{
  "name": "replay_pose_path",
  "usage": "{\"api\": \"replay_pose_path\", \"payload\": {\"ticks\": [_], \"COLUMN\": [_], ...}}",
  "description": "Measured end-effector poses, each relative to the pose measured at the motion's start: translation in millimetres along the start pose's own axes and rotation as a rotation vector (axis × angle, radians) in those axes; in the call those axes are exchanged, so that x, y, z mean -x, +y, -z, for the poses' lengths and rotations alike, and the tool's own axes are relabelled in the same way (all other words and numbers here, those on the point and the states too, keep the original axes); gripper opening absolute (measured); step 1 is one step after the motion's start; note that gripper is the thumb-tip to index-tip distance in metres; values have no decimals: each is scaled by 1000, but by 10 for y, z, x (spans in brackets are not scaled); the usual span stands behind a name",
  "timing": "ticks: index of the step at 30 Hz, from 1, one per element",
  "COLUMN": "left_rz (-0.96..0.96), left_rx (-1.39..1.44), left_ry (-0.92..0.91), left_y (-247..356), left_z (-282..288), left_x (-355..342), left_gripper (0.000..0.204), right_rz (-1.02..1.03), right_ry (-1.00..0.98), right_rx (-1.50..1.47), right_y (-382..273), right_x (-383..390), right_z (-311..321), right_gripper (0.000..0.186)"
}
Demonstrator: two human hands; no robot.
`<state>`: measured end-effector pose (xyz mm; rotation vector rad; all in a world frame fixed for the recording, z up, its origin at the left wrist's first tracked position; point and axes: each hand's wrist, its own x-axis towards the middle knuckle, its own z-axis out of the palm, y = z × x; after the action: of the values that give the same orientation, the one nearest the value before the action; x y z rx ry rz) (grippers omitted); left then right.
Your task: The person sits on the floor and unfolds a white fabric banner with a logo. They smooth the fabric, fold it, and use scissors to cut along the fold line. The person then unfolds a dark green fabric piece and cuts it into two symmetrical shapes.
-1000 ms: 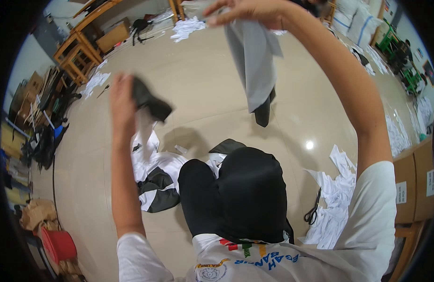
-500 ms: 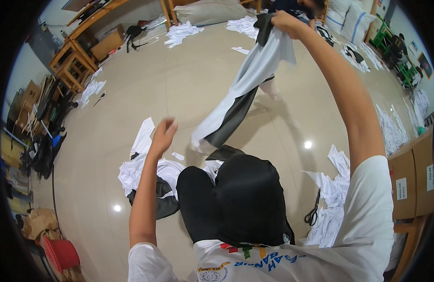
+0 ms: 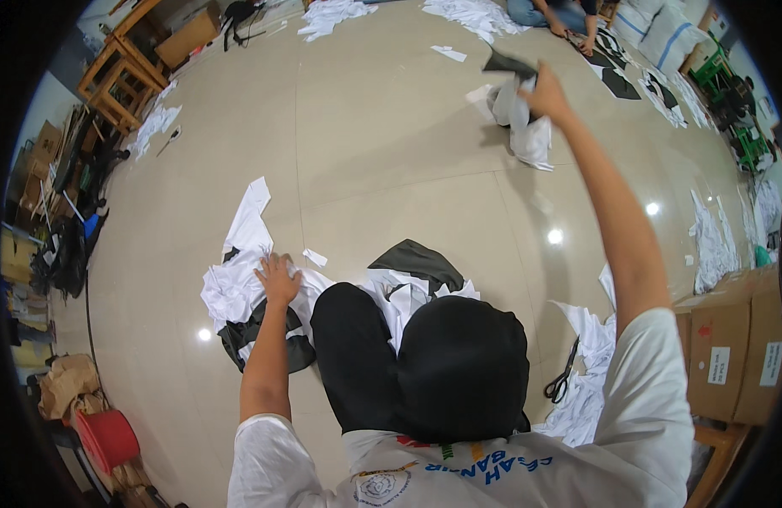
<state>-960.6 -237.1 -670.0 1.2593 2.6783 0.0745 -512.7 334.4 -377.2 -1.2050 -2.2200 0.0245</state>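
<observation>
Item: white-and-dark-grey cloth piece (image 3: 529, 140), loose and crumpled, motion-blurred. It hung from the right hand (image 3: 547, 97), above the far part of the tiled floor (image 3: 382, 186), well apart from the wearer. Right fingers: closed on the cloth; their exact grip was too blurred to read.

Item: heap of white and dark fabric (image 3: 226, 292), on the floor just beside the wearer's left knee (image 3: 350, 339). The left hand (image 3: 278, 278) lay palm down at its near-right side, fingers spread apart, gripping nothing that could be made out.

Item: dark grey fabric panel (image 3: 416, 262), with white cloth, on the floor in front of the knees.

Item: black-handled scissors (image 3: 563, 381), at the edge of white fabric scraps (image 3: 590, 330), right of the wearer.

Surroundings: sealed cardboard boxes (image 3: 721, 356), right; red plastic tub (image 3: 109, 440), lower left; wooden stool (image 3: 124, 93), upper left; seated co-worker (image 3: 552, 13), far right, hands at dark-and-white pieces (image 3: 607, 63).

Step in hand, by judgement: the single piece was being handled apart from the heap, at full reach. A next move appeared to call for a firm right-hand hold until the cloth was where it was wanted, then loosened fingers; for the left, a pinch on one layer only.
</observation>
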Motion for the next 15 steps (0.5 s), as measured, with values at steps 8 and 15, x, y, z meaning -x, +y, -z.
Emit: {"api": "replay_pose_path", "payload": {"ticks": [8,15], "left_rz": [371,715], "left_rx": [85,2], "left_ry": [341,234], "left_y": [-547,-901], "left_z": [-164,-237], "left_x": [844,2034], "left_gripper": [38,40], "right_rz": [-256,-279], "right_ry": [-759,-771], "right_rx": [-623,-560], "right_y": [-929,-1535], "right_x": [3890,4586], "right_z": [-1187,-1163], "right_gripper": [95,64]}}
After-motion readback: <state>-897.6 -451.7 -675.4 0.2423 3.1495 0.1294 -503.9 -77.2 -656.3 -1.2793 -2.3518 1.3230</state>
